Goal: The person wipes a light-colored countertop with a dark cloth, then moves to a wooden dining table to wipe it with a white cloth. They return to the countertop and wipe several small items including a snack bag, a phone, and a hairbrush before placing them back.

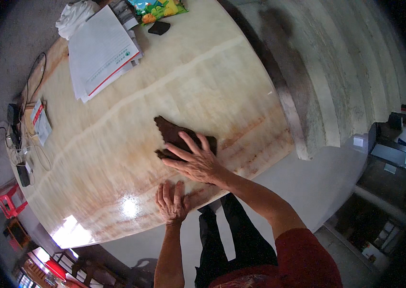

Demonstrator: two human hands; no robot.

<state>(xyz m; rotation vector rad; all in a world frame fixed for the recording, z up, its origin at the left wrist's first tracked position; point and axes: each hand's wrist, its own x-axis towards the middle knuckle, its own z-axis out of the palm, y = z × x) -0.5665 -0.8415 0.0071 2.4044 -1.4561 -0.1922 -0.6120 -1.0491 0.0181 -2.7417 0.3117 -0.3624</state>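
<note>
Brown cloth (167,128) lies on the table (116,139) beneath your right hand (195,162), fingers spread wide; your left hand (172,207) rests near the table's edge, fingers slightly parted, the 2 hands apart.

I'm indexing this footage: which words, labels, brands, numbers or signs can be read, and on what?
White rectangular paper sheets with a red stripe: green print, too small to read reliably.
Flat white-and-red packet: marks too small to read.
Glossy green, yellow and blue bag: no legible words.
Nothing can be quoted.
</note>
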